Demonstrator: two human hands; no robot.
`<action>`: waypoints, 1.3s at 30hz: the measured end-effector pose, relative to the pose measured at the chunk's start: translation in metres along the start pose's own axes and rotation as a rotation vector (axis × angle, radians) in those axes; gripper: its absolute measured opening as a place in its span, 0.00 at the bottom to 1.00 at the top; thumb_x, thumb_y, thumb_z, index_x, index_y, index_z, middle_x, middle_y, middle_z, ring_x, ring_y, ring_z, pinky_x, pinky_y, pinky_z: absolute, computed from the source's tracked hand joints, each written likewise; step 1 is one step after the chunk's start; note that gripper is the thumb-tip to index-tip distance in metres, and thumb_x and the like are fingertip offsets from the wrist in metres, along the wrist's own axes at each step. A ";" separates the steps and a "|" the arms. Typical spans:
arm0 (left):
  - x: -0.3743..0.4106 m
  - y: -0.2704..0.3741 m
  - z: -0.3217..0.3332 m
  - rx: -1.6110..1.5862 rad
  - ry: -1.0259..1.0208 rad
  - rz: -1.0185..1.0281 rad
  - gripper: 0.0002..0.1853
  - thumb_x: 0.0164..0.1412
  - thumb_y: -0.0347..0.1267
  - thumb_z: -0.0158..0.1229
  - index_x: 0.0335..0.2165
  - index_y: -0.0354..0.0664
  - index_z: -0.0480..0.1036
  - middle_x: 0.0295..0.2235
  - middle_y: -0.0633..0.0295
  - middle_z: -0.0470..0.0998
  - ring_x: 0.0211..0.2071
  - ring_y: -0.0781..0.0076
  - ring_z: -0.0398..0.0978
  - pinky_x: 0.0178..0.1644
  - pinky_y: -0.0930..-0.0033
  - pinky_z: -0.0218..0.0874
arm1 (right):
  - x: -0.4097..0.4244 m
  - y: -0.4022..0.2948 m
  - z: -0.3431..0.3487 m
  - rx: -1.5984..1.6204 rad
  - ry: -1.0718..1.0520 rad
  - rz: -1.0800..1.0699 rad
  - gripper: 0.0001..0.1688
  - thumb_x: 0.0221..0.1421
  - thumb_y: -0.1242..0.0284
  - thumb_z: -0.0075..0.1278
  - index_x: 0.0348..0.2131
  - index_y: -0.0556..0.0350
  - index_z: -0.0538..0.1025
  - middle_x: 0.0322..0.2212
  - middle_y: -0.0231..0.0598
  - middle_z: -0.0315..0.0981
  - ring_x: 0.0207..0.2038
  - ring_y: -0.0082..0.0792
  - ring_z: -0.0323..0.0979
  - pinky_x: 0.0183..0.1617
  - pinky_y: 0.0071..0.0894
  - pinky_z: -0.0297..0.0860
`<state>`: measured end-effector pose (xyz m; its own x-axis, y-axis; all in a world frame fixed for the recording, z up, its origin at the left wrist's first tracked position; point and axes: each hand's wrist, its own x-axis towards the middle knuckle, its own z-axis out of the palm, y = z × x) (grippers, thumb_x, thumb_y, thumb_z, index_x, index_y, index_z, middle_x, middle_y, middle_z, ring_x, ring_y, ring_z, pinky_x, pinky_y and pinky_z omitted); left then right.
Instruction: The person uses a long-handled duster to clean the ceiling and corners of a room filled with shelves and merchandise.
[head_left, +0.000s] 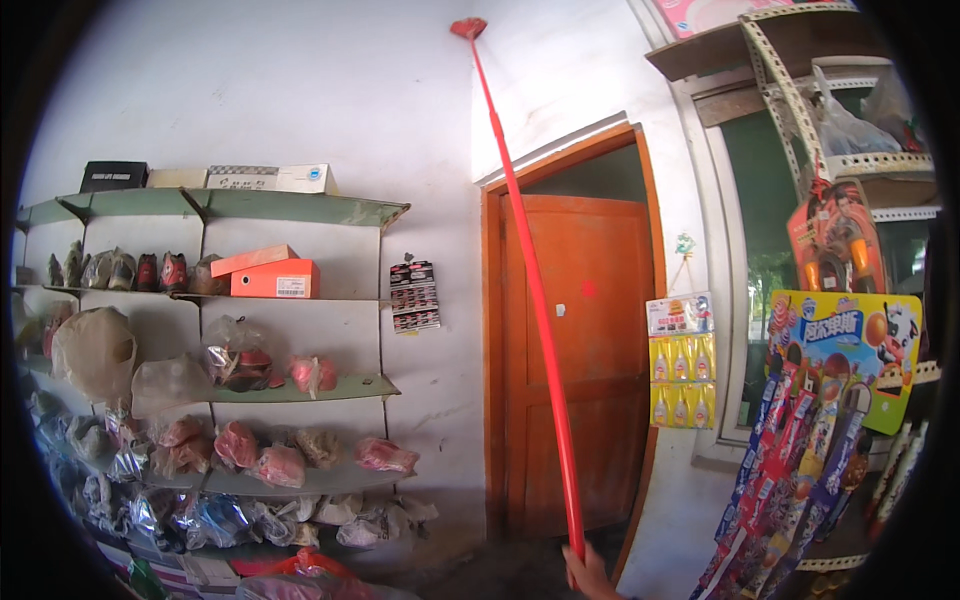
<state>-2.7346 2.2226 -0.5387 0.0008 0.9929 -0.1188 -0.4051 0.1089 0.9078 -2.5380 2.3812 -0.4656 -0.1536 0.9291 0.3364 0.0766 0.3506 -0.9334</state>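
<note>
My right hand (589, 571), at the bottom edge of the view, grips the lower part of a long red telescopic pole (546, 337). The pole slants up and slightly left across the orange-brown wooden door (585, 360). At its far end a red duster or brush head (469, 28) is against or close to the white wall, near the corner above the door; contact cannot be told. My left hand is out of view.
Wall shelves (300, 206) at left hold bagged shoes and an orange shoebox (275, 277). Glue cards (681, 360) hang right of the door. Hanging candy strips (795, 465) and a perforated metal rack (787, 97) stand at right.
</note>
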 end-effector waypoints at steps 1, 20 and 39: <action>0.007 0.007 0.006 0.034 -0.026 0.024 0.20 0.58 0.43 0.50 0.45 0.46 0.63 0.35 0.60 0.72 0.30 0.69 0.73 0.31 0.67 0.66 | -0.036 0.050 -0.007 -0.118 0.130 -0.168 0.15 0.56 0.69 0.44 0.43 0.54 0.64 0.12 0.29 0.59 0.11 0.27 0.59 0.14 0.26 0.57; -0.022 -0.020 0.174 -0.215 -0.705 -0.132 0.26 0.60 0.47 0.44 0.49 0.39 0.61 0.40 0.52 0.73 0.34 0.63 0.74 0.38 0.63 0.67 | -0.556 0.161 -0.164 -0.731 0.215 0.687 0.20 0.52 0.63 0.50 0.41 0.56 0.70 0.15 0.37 0.65 0.18 0.39 0.62 0.24 0.42 0.62; 0.076 0.262 0.238 -0.033 -0.379 0.512 0.16 0.55 0.39 0.55 0.35 0.42 0.59 0.23 0.56 0.73 0.12 0.73 0.68 0.15 0.73 0.62 | -0.298 0.028 -0.083 -0.006 0.064 0.241 0.20 0.49 0.61 0.52 0.38 0.56 0.72 0.18 0.32 0.66 0.21 0.30 0.63 0.25 0.33 0.63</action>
<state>-2.6230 2.3378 -0.2143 0.1205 0.8674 0.4828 -0.4675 -0.3795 0.7984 -2.4086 2.1243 -0.5819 -0.0675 0.9915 0.1115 0.1094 0.1185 -0.9869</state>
